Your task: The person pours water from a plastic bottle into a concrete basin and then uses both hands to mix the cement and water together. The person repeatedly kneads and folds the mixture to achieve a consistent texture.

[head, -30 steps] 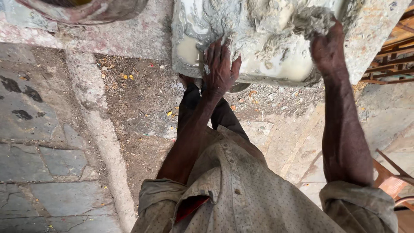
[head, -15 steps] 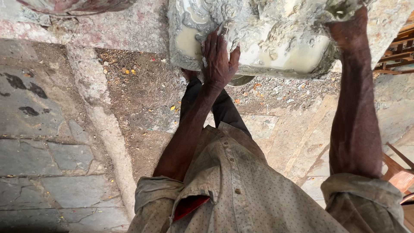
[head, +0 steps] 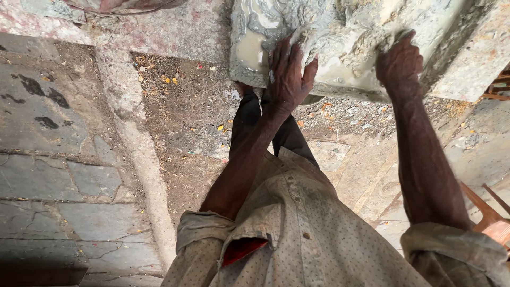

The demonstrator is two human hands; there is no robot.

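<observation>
A raised slab (head: 255, 32) carries a mass of wet grey clay (head: 350, 26) with pale slurry pooled around it. My left hand (head: 289, 74) lies flat, fingers spread, on the slab's near edge beside the slurry. My right hand (head: 398, 64) is cupped with its fingers pressed into the clay lump further right. Both hands are smeared with clay. My rolled-up dotted shirt sleeves and dark trousers show below.
Dusty stone-paved ground (head: 69, 175) with a raised cement strip (head: 143, 159) and small scattered debris lies below the slab. A reddish basin rim (head: 122, 5) is at the top left. A wooden chair frame (head: 491, 218) stands at the right edge.
My right hand has slid left and down across the clay. My left hand has stayed on the slab edge while the view shifted slightly.
</observation>
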